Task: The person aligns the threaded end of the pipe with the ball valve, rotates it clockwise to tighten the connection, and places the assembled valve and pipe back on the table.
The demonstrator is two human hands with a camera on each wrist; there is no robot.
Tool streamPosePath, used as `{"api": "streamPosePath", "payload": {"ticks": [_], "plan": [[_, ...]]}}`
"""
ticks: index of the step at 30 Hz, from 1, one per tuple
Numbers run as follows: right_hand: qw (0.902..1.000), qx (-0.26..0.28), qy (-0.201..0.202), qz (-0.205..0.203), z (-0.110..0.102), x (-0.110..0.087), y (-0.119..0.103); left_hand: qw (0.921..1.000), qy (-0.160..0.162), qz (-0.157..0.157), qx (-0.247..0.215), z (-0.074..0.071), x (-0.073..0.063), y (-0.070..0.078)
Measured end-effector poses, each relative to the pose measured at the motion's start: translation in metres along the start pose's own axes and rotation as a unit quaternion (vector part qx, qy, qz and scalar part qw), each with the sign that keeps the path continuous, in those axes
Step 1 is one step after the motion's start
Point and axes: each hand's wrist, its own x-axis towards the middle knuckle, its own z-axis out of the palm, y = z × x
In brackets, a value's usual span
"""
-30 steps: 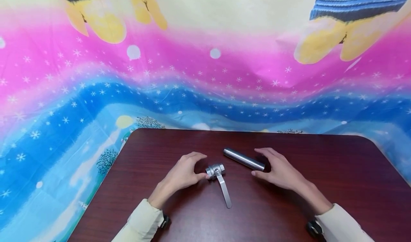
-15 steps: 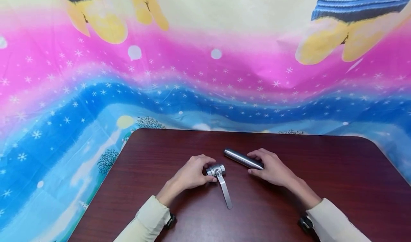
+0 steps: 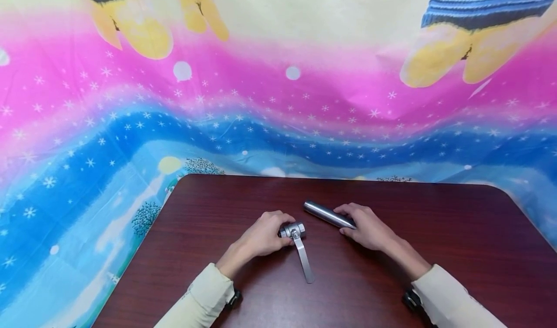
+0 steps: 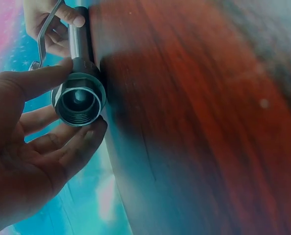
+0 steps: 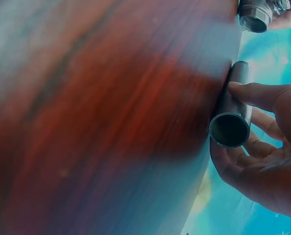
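A steel ball valve (image 3: 296,230) with a long flat lever handle (image 3: 304,260) lies near the middle of the table. My left hand (image 3: 267,233) grips its body from the left, thumb on the near side and fingers on the far side. In the left wrist view the threaded opening of the valve (image 4: 79,105) faces the camera between thumb and fingers. To its right lies a plain metal tube (image 3: 326,214), slanting. My right hand (image 3: 367,226) holds the tube's right end; the right wrist view shows the thumb on one side of the tube (image 5: 238,93) and fingers on the other.
The dark red wooden table (image 3: 217,197) has rounded far corners. Behind it hangs a colourful printed cloth (image 3: 278,100) with snowflakes, reaching down to the table's far edge. Dark bands (image 3: 411,299) sit at both wrists.
My left hand has moved right and closed round the valve body. The right hand has moved left and taken hold of the tube's end. Valve and tube stay nearly in place.
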Motion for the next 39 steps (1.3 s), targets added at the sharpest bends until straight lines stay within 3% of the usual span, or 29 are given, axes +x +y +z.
{"api": "streamPosePath", "payload": {"ticks": [15, 27, 39], "plan": [[0.9999, -0.001, 0.006, -0.013, -0.001, 0.001, 0.001, 0.9998, -0.003, 0.016, 0.01, -0.003, 0.002, -0.001], [0.9998, 0.003, -0.002, -0.022, -0.003, -0.002, 0.004, 0.999, -0.023, 0.039, 0.0, -0.006, 0.002, -0.01], [0.9997, 0.009, -0.006, -0.022, -0.006, -0.003, 0.007, 0.9987, -0.031, 0.04, -0.007, -0.008, 0.002, -0.016]]}}
